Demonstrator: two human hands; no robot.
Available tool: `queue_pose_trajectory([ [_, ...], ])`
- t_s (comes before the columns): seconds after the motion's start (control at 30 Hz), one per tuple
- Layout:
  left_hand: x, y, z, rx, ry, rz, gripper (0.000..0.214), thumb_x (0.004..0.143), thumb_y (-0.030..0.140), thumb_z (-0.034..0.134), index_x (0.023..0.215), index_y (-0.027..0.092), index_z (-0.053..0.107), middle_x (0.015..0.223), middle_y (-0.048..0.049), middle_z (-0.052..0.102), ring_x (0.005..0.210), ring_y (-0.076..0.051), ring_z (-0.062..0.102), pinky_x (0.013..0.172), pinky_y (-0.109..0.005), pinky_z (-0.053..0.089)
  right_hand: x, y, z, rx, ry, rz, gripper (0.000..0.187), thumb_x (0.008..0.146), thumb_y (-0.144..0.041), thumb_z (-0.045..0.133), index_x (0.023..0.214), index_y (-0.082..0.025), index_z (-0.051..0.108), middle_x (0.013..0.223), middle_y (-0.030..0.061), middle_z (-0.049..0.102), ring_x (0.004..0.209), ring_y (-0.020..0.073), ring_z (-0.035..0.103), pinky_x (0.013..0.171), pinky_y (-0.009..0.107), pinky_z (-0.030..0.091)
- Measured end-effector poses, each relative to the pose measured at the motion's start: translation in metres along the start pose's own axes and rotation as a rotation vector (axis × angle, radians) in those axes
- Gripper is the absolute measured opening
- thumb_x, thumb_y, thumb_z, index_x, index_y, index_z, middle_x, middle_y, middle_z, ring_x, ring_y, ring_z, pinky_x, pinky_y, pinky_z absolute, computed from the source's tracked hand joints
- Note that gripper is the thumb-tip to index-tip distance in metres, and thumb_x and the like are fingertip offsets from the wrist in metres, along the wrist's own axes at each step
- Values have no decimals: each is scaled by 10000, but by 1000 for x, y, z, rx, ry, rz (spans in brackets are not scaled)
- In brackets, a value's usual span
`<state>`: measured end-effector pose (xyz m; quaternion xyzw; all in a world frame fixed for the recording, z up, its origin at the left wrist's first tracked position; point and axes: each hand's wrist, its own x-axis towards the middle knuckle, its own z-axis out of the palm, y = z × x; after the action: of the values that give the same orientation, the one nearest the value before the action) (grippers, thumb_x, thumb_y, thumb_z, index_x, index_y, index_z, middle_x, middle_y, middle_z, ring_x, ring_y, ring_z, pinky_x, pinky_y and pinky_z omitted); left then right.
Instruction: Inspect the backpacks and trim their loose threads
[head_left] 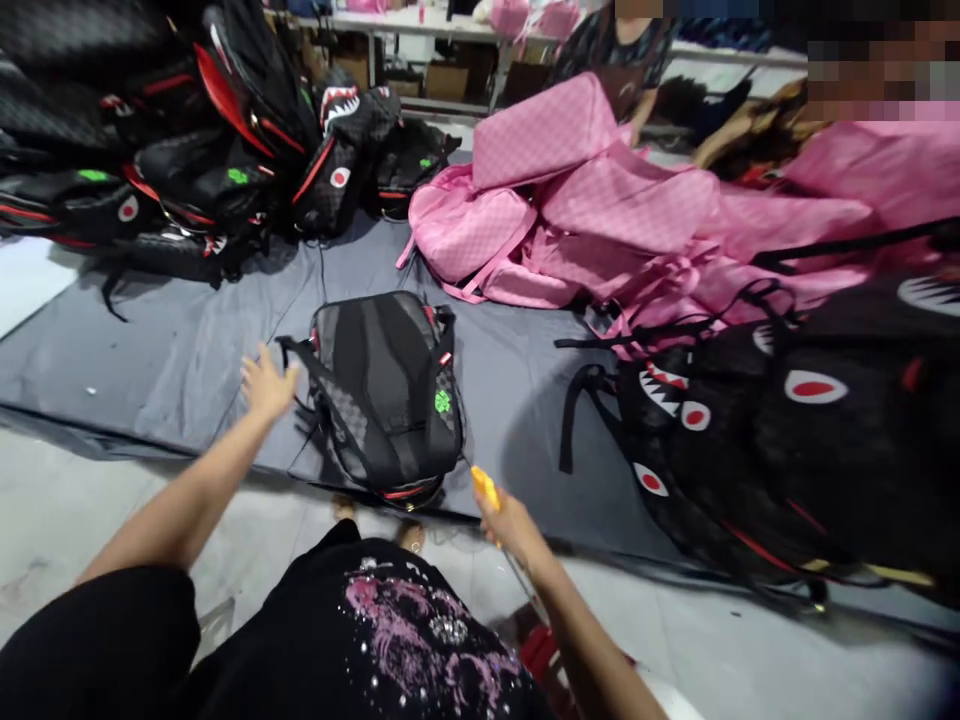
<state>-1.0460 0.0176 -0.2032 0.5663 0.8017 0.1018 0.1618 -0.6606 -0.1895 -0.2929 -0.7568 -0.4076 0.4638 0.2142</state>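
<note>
A black checked backpack (397, 390) lies with its padded back and shoulder straps facing up on the grey-covered table. It carries a green emblem on one strap and red trim. Beside its left edge, my left hand (268, 385) is open, fingers spread, close to a loose black strap. My right hand (511, 525) is closed around a yellow-handled tool (485, 487) near the bag's lower right corner. A thin dark tip points from the tool toward the bag; its exact kind is unclear. What looks like a cord runs back along my right forearm.
Black backpacks with shark-mouth prints (202, 170) are heaped at the back left. Pink checked backpacks (600, 200) pile up at the back right, and more black bags (795, 430) lie at the right. Another person (626, 50) is beyond the table (517, 390).
</note>
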Motion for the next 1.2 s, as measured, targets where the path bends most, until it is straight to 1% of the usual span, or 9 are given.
queue_pose_trajectory([
  [0.17, -26, 39, 70, -45, -247, 143, 1153, 807, 703, 624, 1617, 166, 2, 1582, -240, 374, 1468, -406, 359, 1145, -582, 354, -58, -2, 47, -47, -224, 11, 410, 788, -588, 665, 914, -198, 670, 593, 0, 663, 454, 154, 586, 488, 254, 414],
  [0.3, -21, 35, 65, 211, -142, 345, 1110, 805, 517, 726, 1612, 120, 76, 1598, -280, 308, 1405, -445, 402, 1173, -659, 205, -88, -21, 37, 42, -341, 19, 541, 872, -694, 514, 1015, -183, 622, 684, 15, 690, 563, 179, 634, 572, 285, 483],
  [0.4, -29, 34, 65, 248, -36, 418, 902, 881, 390, 655, 1589, 87, 187, 1663, -264, 117, 1470, -426, 282, 1212, -601, 136, -93, -48, 16, 171, -236, 31, 603, 918, -732, 390, 1077, -180, 574, 776, 38, 694, 663, 188, 657, 640, 307, 520],
  [0.57, -32, 47, 79, -51, -295, 210, 1039, 822, 332, 721, 1594, 18, 101, 1635, -349, 35, 1460, -503, 270, 1140, -620, 284, -57, -109, 17, 40, -97, -84, 623, 884, -753, 397, 1100, -201, 587, 803, 43, 693, 688, 201, 659, 690, 338, 535],
  [0.73, -22, -23, 41, -335, -539, 292, 648, 919, 279, 529, 1542, 160, 393, 1425, -159, 595, 1292, -291, 587, 1107, -423, 441, -19, -162, 21, -65, -65, -146, 585, 877, -755, 400, 972, -210, 591, 739, 43, 681, 620, 196, 650, 626, 334, 537],
  [0.83, -18, -77, 9, -574, -836, 355, 409, 851, 394, 642, 1209, 210, 717, 1135, -59, 761, 1070, -223, 703, 994, -330, 528, 7, -194, 11, -112, -86, -114, 545, 899, -733, 422, 900, -207, 567, 673, 35, 667, 541, 178, 625, 536, 297, 503],
  [0.97, 12, -97, 3, -964, -817, 20, 453, 759, 550, 752, 1028, 186, 743, 1061, -67, 775, 979, -205, 714, 905, -278, 549, 66, -248, 14, -311, -74, -102, 510, 1021, -578, 342, 1047, -124, 571, 627, 25, 647, 482, 117, 583, 538, 228, 433],
  [1.03, 34, -91, 17, -997, -699, -149, 449, 872, 575, 630, 1088, 188, 697, 1116, -77, 764, 952, -174, 721, 825, -240, 560, 92, -270, 30, -397, -35, -103, 535, 1056, -514, 276, 1110, -64, 559, 601, 15, 621, 465, 77, 549, 575, 211, 403],
  [1.2, 73, -82, 48, -975, -836, -421, 486, 1044, 446, 312, 984, 98, 647, 871, -172, 771, 683, -181, 732, 561, -240, 551, 98, -292, 80, -509, -236, -79, 384, 961, -514, 574, 963, -138, 653, 501, -34, 570, 388, 81, 465, 494, 207, 348],
])
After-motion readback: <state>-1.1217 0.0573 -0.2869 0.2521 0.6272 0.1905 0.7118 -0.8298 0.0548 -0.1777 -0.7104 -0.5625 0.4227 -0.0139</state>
